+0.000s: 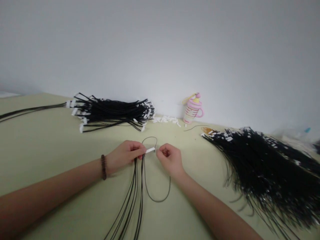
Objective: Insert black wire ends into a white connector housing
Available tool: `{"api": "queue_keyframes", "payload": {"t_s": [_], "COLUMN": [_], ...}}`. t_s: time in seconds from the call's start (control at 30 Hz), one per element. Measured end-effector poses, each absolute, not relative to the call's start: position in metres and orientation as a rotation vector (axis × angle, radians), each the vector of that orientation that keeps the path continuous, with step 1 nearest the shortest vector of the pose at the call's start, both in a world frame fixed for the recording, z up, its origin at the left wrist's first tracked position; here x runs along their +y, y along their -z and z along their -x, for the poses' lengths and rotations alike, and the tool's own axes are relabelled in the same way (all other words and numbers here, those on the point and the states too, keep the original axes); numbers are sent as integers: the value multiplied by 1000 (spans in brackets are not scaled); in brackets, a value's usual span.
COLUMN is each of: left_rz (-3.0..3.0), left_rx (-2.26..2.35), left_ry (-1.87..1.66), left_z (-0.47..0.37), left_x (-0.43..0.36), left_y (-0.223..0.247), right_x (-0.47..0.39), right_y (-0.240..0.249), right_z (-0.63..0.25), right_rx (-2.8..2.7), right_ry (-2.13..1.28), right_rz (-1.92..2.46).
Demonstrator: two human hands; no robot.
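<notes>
Head view: left fingers [139, 151] grip a white strip [150, 150], long axis pointing rightward; right fingers [163, 154] pinch narrowly, contents unclear.

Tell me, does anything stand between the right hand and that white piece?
Only a thin dark cord curves down near the white piece; nothing else visible separates it from the right hand. The left hand pinches its opposite end.
</notes>
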State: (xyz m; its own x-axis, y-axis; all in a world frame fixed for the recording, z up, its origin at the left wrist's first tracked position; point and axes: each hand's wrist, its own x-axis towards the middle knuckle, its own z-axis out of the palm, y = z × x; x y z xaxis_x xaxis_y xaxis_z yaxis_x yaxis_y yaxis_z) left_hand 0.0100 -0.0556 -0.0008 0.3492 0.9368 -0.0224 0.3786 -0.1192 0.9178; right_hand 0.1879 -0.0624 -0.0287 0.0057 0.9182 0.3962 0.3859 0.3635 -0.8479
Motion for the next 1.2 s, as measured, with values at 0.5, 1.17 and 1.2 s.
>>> {"api": "queue_keyframes", "payload": {"t_s": [0.5, 1.17, 1.2], "left_rz": [-1386, -1383, -1382], "left_rx": [1221, 1191, 1193], "left_ry": [-711, -676, -676], "left_z": [-4, -4, -4], "left_x": [-44, -44, -44], "left_y": [-2, -3, -3], "right_x": [-61, -73, -73], "right_y": [30, 28, 29], "right_z": [-192, -193, -193], "right_rx": [-1398, -1588, -1589], "right_ry": [-1037, -733, -724], "right_rz": [1239, 1280, 1300]}}
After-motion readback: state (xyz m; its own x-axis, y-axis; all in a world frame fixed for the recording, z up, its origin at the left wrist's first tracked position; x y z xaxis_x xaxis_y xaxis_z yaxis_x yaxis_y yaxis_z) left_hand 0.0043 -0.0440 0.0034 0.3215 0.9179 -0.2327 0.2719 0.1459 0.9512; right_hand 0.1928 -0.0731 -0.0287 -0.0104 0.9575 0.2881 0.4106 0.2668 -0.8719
